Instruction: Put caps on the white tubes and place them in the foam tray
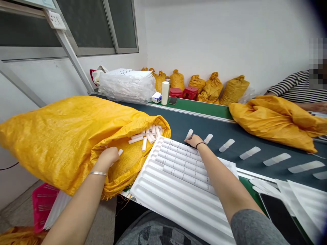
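Left hand (109,156) clamped on short white cylinder (120,152), ten o'clock of grooved white plastic tray (166,190); right hand (194,140) clamped on frosted white tube (189,133), twelve o'clock. Print on tray's grey-white rods (185,164) illegible.

Wears a slim silver bangle (97,173) at eight o'clock, thin black wristband (200,143) and plain grey sleeve (252,223) toward four, grey shirt front (153,227) with dark blocky print (176,235) at six.

The left hand (110,157) is left of the white tray (163,192), fingers curled; the right hand (195,141) is beyond it, arm extended, fingers pinched.
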Demonstrator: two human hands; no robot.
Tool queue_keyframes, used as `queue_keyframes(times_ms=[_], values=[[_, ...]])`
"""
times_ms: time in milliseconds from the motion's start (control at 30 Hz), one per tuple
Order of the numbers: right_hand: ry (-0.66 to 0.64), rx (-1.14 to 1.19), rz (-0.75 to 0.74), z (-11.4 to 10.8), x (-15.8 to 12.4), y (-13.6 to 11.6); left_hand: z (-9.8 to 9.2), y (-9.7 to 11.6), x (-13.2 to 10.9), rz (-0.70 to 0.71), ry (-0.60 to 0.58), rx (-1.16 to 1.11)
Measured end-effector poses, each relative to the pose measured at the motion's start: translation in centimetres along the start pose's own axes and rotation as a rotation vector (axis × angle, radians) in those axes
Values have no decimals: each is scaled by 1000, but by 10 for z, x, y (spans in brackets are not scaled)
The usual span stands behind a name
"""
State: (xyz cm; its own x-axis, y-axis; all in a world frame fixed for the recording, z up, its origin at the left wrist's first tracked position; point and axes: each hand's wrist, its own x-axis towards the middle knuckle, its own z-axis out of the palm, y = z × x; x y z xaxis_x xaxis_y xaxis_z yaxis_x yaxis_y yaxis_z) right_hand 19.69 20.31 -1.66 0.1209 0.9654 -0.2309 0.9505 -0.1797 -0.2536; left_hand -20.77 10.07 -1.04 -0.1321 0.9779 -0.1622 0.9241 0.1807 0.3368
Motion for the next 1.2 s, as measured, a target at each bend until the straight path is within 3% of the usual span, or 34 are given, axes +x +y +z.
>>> queue_keyframes(times_ms=[100,200,300,400,567,733,867,933,1067,1200], values=[[28,-16,-68,5,-31,-6,12,18,-17,121,34,-117],[-26,24,-326,28,-79,-22,28,47,-39,289,50,-282],[-100,54,-545,57,-118,-36,46,75,-57,454,27,-600],[-73,55,-599,73,-134,-41,58,91,-64,532,86,-787],[-16,110,-632,78,-134,-36,57,93,-70,552,172,-810],[49,276,-670,73,-137,-38,52,87,-80,600,117,-693],[-109,743,-790,50,-140,-39,44,88,-85,659,132,-462],[-108,908,-823,35,-142,-38,38,90,-86,665,139,-390],[35,798,-954,11,-147,-34,27,97,-92,707,155,-303],[112,655,-1106,5,-152,-29,23,104,-98,782,166,-331]])
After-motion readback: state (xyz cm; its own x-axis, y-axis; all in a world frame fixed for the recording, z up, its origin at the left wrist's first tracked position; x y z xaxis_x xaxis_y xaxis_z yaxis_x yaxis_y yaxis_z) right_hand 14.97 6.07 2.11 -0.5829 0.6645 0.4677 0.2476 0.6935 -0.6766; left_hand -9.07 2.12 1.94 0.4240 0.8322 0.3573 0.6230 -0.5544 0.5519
